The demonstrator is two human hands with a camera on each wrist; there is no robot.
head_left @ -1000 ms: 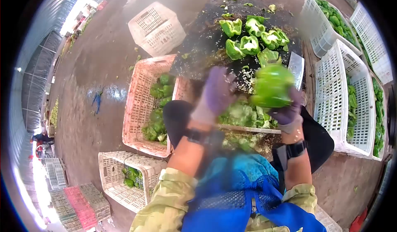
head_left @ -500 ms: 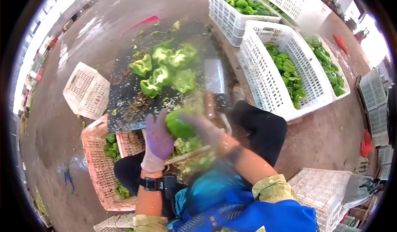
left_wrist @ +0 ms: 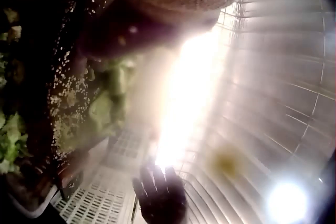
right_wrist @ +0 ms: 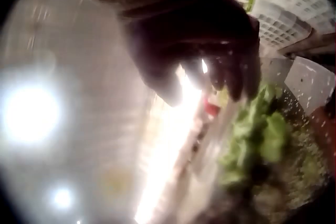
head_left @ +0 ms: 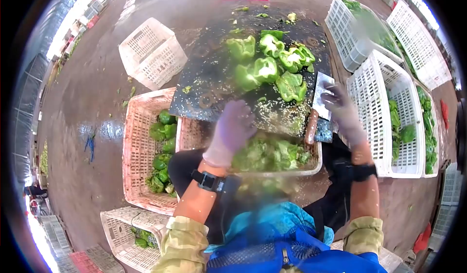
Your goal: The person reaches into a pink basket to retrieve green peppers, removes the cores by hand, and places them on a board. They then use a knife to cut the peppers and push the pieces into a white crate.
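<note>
My left hand (head_left: 232, 129), in a purple glove, hovers at the near edge of the black board (head_left: 194, 98), its fingers loosely bent around nothing. My right hand (head_left: 344, 112), also gloved, is at the board's right side, fingers spread and slightly bent beside the cleaver blade (head_left: 321, 90); the wooden handle (head_left: 312, 127) lies free of it. Cut green peppers (head_left: 292, 86) sit on the board among scattered seeds. In the right wrist view, my right hand (right_wrist: 194, 50) holds nothing. The left wrist view shows part of my left hand (left_wrist: 136, 32), dark and blurred.
A tray of pepper scraps (head_left: 284, 156) stands below the board. To the left are a pink crate (head_left: 136, 141) with peppers and an empty white crate (head_left: 154, 54). White crates (head_left: 362, 95) line the right, one holding a whole pepper (head_left: 407, 133) among other greens.
The whole pepper that was between my hands is out of them. My hands have moved apart, the right one towards the cleaver. The head view swung right and then back left.
</note>
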